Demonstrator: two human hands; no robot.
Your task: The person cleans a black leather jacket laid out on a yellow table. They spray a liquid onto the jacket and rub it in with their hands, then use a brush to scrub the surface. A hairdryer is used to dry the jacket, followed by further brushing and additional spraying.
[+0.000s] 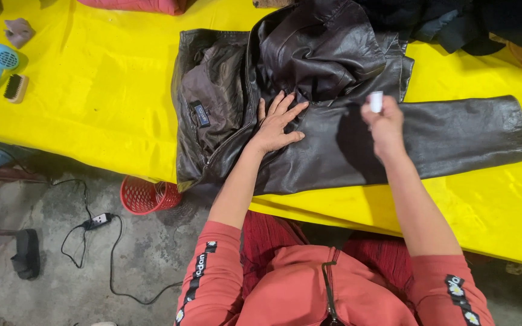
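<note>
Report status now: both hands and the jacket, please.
Left hand flat on jacket, open. Right hand above jacket, grip shut on small white object. Jacket spread on yellow table. Nothing in the way.

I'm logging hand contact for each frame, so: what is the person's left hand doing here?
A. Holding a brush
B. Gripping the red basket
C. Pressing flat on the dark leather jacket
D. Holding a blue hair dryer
C: the left hand lies open, fingers spread, on the dark leather jacket, while the right hand holds a small white object above it.
</note>
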